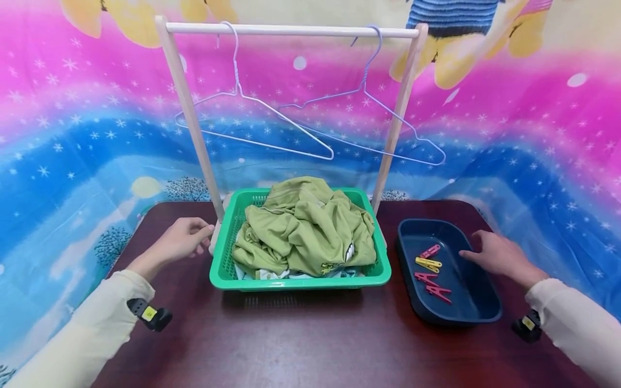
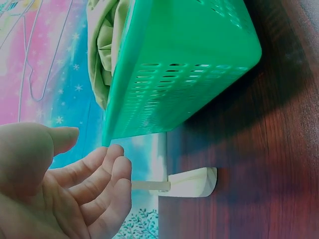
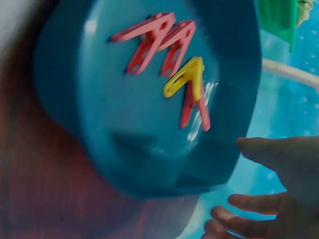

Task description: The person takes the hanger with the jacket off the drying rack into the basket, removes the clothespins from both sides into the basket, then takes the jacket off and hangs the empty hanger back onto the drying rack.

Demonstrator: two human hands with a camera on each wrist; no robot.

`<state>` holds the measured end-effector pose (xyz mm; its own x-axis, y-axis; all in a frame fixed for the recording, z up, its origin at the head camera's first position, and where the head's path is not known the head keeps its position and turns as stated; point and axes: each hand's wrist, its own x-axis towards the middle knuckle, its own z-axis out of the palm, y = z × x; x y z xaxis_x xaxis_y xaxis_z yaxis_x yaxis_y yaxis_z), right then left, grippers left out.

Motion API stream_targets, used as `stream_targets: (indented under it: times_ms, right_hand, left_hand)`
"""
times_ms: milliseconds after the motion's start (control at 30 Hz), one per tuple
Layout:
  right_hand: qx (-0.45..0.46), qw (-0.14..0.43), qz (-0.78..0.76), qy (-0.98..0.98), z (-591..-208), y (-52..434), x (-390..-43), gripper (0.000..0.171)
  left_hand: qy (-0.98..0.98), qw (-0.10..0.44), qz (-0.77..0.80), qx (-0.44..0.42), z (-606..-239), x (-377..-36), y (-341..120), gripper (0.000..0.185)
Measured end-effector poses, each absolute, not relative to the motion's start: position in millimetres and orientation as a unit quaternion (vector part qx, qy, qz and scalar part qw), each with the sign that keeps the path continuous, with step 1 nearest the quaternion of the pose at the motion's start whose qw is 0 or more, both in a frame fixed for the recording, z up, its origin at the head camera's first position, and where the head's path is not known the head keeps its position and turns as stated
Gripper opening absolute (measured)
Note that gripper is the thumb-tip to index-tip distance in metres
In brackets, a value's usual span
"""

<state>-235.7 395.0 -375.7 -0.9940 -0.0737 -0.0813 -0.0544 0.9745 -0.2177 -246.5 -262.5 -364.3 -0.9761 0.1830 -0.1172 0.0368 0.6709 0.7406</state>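
A green plastic basket (image 1: pixel 301 281) stands mid-table, heaped with an olive-green garment (image 1: pixel 305 226). My left hand (image 1: pixel 204 237) hovers just left of the basket, near the rack's post, with fingers loosely curled and nothing in it. The left wrist view shows that hand (image 2: pixel 94 159) beside the basket's slotted wall (image 2: pixel 184 64). To the right lies a dark blue tray (image 1: pixel 466 280) holding several clothespins, red (image 1: pixel 432 288), yellow (image 1: pixel 428 263) and pink (image 1: pixel 430 251). My right hand (image 1: pixel 473 245) reaches over the tray's right rim with relaxed, empty fingers. In the right wrist view it (image 3: pixel 259 179) is apart from the pins (image 3: pixel 187 77).
A wooden rack (image 1: pixel 291 30) straddles the basket; its foot (image 2: pixel 192 181) rests on the dark wooden table (image 1: pixel 301 339). Two wire hangers (image 1: pixel 252 116) (image 1: pixel 368 113) hang from its bar. A bright printed cloth backdrop surrounds the table.
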Motion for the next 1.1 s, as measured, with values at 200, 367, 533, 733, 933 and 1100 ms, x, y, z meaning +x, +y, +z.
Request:
stream_targets:
  times_ms: [200, 367, 533, 733, 933, 1100]
  right_hand:
    - [-0.051, 0.075, -0.116, 0.989, -382, 402, -230, 0.053]
    - [-0.069, 0.076, -0.152, 0.983, -385, 401, -228, 0.042]
    - [-0.073, 0.069, -0.156, 0.983, -387, 399, -230, 0.040]
    - [-0.067, 0.063, -0.162, 0.983, -387, 393, -234, 0.041]
    - [-0.066, 0.046, -0.153, 0.985, -389, 388, -239, 0.040]
    - [-0.070, 0.026, -0.128, 0.989, -391, 387, -242, 0.037]
  left_hand:
    - [0.913, 0.076, 0.394, 0.069, -364, -244, -266, 0.037]
    - [0.915, 0.064, 0.392, 0.071, -364, -241, -267, 0.038]
    - [0.916, 0.054, 0.391, 0.068, -364, -239, -265, 0.036]
    - [0.915, 0.054, 0.394, 0.065, -362, -236, -262, 0.035]
    - [0.914, 0.055, 0.397, 0.067, -362, -235, -262, 0.035]
    - [0.912, 0.058, 0.400, 0.069, -361, -234, -260, 0.034]
